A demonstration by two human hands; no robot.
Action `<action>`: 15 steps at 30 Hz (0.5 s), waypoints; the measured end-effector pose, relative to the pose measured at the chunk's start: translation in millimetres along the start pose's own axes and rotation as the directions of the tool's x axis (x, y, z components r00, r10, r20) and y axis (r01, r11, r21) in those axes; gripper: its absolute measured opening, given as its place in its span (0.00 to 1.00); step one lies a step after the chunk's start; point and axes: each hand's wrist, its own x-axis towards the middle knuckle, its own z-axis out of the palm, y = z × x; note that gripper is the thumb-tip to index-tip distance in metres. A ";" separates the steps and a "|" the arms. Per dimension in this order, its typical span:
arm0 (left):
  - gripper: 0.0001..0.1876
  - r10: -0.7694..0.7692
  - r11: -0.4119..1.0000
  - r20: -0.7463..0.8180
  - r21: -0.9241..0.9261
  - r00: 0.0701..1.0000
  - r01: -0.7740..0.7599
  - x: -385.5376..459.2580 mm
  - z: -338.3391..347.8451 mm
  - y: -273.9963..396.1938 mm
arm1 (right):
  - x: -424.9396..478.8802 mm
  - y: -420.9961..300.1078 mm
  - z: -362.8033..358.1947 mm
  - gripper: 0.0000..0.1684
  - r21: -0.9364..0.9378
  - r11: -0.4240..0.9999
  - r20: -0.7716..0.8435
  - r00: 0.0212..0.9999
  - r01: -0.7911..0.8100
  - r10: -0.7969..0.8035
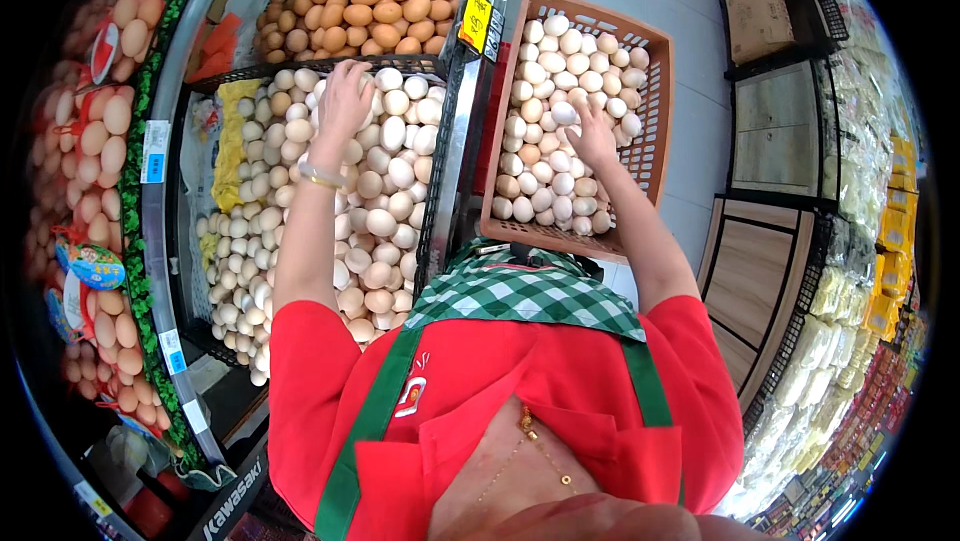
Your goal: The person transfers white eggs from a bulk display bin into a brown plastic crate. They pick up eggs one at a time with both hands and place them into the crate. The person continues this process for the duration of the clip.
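My left hand (346, 100) is over the far end of a black mesh bin piled with cream and white eggs (381, 222). Its fingers curl down onto the eggs near the divider; whether one is gripped is hidden. To the right, a brown plastic crate (664, 102) with slotted walls holds more pale eggs (534, 113). My right hand (592, 134) reaches over the crate's right side, its fingers bent down among the eggs. The palm hides what, if anything, lies under those fingers.
Brown eggs (386, 12) fill the bin beyond the divider. A metal shelf edge (459, 143) with a yellow price sign (475, 20) runs between bin and crate. Netted egg bags (101, 136) hang at left. Shelves and a wooden cabinet (757, 263) stand at right.
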 end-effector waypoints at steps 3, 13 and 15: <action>0.14 -0.010 0.991 -0.001 -0.132 1.000 0.009 -21.6 -19.0 18.7 | 29.7 3.7 -2.5 0.32 -0.131 0.991 0.174 0.984 -0.019 0.041; 0.12 -0.241 0.852 0.042 -0.470 0.970 0.232 -102.0 -37.1 93.5 | 33.9 20.9 28.2 0.31 0.012 0.994 0.027 0.993 0.113 -0.113; 0.11 -0.230 0.853 0.075 -0.464 0.970 0.238 -110.0 -30.7 105.5 | 31.3 24.8 25.8 0.30 0.032 0.992 0.029 0.992 0.121 -0.122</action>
